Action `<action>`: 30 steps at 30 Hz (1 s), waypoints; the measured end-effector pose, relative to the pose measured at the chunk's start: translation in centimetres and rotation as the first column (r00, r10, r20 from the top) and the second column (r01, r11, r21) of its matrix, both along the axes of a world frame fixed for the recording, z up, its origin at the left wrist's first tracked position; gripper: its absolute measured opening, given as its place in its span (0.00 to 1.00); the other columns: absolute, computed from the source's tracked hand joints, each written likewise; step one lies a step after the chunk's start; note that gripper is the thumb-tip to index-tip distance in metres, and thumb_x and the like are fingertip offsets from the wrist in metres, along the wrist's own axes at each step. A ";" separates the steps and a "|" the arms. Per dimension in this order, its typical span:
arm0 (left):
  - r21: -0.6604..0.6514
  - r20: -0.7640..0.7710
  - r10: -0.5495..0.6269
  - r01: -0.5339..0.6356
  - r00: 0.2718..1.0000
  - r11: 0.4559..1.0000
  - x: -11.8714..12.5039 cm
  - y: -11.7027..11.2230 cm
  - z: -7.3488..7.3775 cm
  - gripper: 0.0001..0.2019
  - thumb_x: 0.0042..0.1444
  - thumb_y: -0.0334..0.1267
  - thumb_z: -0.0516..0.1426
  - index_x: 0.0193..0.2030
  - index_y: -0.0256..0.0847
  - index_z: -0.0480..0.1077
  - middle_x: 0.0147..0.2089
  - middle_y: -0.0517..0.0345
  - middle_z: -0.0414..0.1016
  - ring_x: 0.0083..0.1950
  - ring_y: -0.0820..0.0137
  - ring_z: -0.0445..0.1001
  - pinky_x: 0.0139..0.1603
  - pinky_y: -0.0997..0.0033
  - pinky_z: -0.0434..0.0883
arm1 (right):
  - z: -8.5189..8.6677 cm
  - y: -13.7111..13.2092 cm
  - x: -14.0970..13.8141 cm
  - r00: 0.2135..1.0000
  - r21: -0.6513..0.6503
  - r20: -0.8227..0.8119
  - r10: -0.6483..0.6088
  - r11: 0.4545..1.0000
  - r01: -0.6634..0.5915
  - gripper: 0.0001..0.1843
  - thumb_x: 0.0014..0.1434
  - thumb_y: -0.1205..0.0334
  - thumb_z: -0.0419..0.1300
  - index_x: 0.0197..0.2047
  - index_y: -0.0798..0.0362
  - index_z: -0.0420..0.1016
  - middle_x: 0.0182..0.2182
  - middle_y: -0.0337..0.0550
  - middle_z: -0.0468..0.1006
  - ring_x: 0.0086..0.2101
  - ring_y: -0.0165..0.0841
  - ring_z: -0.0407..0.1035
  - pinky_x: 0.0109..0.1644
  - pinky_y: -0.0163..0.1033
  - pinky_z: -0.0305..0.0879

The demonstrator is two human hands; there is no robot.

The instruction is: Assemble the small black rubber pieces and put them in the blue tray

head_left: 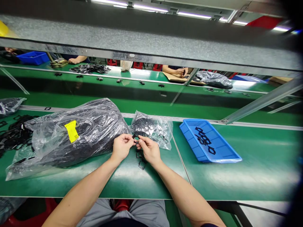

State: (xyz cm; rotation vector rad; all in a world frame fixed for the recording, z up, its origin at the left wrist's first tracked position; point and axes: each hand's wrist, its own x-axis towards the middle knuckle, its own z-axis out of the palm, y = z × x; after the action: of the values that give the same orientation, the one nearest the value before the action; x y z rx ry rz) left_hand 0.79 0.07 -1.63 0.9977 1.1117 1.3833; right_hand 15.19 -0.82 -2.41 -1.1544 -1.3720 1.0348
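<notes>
Both hands meet over the green table, pinching one small black ring-shaped plastic part (135,138) between them. My left hand (122,146) is closed on its left side, and my right hand (149,150) is closed on its right side. Just below the hands, a few similar black ring parts (141,164) lie on the table, partly hidden by my right hand. Behind the hands sits a small clear bag (151,126) with black parts and pale rings showing through. To the left, a large clear plastic bag (94,123) full of dark parts bears a yellow label.
A blue tray (221,142) with several black parts stands on the right. A heap of black parts (14,132) lies at far left. Beyond runs a green conveyor belt (142,99) with spaced black pieces. Metal struts (260,102) cross the right side. Other people's hands (176,71) work across the line.
</notes>
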 end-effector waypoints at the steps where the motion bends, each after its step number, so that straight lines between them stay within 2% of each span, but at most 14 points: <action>1: -0.002 0.002 0.000 0.000 1.000 1.000 0.0 0.0 0.0 0.07 0.45 0.35 0.63 0.28 0.34 0.71 0.38 0.54 0.76 0.31 0.72 0.78 0.35 0.69 0.78 | 0.1 0.0 0.0 1.000 0.003 0.004 -0.004 1.000 0.004 0.17 0.59 0.53 0.59 0.47 0.52 0.77 0.30 0.44 0.80 0.26 0.33 0.75 0.32 0.40 0.75; 6: -0.011 0.019 -0.008 0.008 1.000 1.000 0.0 0.1 -0.3 0.08 0.45 0.35 0.64 0.28 0.34 0.71 0.39 0.53 0.75 0.31 0.72 0.78 0.36 0.68 0.78 | 0.3 -0.1 -0.1 0.999 0.016 0.028 -0.017 1.000 0.017 0.17 0.59 0.52 0.58 0.46 0.53 0.77 0.30 0.43 0.80 0.25 0.33 0.75 0.31 0.39 0.75; 9: 0.003 0.050 -0.012 0.012 0.999 1.000 0.1 0.0 -0.3 0.08 0.46 0.36 0.63 0.29 0.34 0.69 0.36 0.55 0.75 0.31 0.72 0.77 0.36 0.69 0.77 | 0.3 -0.1 -0.1 0.999 0.014 0.037 -0.022 1.000 0.022 0.17 0.60 0.52 0.58 0.47 0.53 0.76 0.28 0.42 0.80 0.25 0.32 0.75 0.32 0.39 0.75; 11: 0.015 0.095 -0.007 0.006 0.995 1.000 0.3 -0.1 -0.1 0.10 0.47 0.36 0.63 0.33 0.36 0.69 0.34 0.58 0.74 0.33 0.72 0.77 0.36 0.70 0.76 | 0.2 -0.1 -0.1 0.999 0.014 0.027 -0.036 0.999 0.035 0.17 0.60 0.52 0.58 0.47 0.53 0.75 0.28 0.42 0.80 0.26 0.33 0.75 0.33 0.40 0.75; 14: 0.000 0.156 -0.014 0.014 0.988 1.000 0.7 -0.2 0.2 0.17 0.46 0.35 0.64 0.43 0.38 0.67 0.34 0.59 0.74 0.34 0.72 0.77 0.36 0.70 0.76 | 0.0 -0.1 -0.2 0.998 0.027 0.002 -0.067 0.997 0.067 0.17 0.59 0.51 0.59 0.47 0.54 0.75 0.29 0.43 0.80 0.27 0.34 0.75 0.34 0.41 0.75; 18: -0.018 0.107 -0.026 0.028 0.994 0.999 0.8 -0.3 0.0 0.14 0.47 0.39 0.64 0.39 0.36 0.69 0.31 0.59 0.74 0.32 0.73 0.75 0.36 0.71 0.75 | -0.2 -0.1 -0.2 0.997 0.039 0.041 -0.058 0.998 0.057 0.17 0.59 0.52 0.59 0.47 0.53 0.74 0.31 0.44 0.79 0.28 0.34 0.74 0.35 0.40 0.74; 21: 0.037 0.028 -0.010 0.009 1.000 0.999 0.6 -0.4 -0.3 0.13 0.49 0.41 0.63 0.39 0.37 0.71 0.33 0.58 0.75 0.34 0.71 0.75 0.38 0.70 0.75 | 0.0 -0.1 0.0 0.988 0.123 0.138 -0.071 0.991 0.054 0.14 0.60 0.54 0.59 0.45 0.52 0.75 0.35 0.45 0.78 0.32 0.34 0.74 0.35 0.39 0.73; 25: 0.098 -0.097 -0.001 0.010 0.995 0.995 0.5 -0.7 -0.4 0.11 0.50 0.41 0.63 0.39 0.38 0.74 0.34 0.56 0.76 0.35 0.70 0.75 0.38 0.71 0.74 | 0.7 -0.1 0.4 0.958 0.325 0.247 -0.149 0.944 0.063 0.08 0.61 0.59 0.57 0.41 0.50 0.75 0.39 0.46 0.76 0.39 0.36 0.71 0.38 0.41 0.71; 30: 0.149 -0.192 -0.022 0.051 0.981 0.987 0.6 -1.0 -0.3 0.09 0.50 0.41 0.62 0.37 0.39 0.76 0.33 0.56 0.77 0.32 0.71 0.73 0.36 0.74 0.71 | 1.2 0.0 0.6 0.938 0.434 0.303 -0.168 0.901 0.021 0.05 0.61 0.62 0.56 0.38 0.49 0.74 0.36 0.46 0.75 0.38 0.36 0.70 0.40 0.42 0.70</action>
State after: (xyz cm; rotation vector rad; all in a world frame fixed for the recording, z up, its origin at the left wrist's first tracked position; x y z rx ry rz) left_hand 1.39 -0.92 -1.89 1.2781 1.1324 1.3816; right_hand 15.81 -0.85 -1.20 -1.0796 -1.6864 0.4381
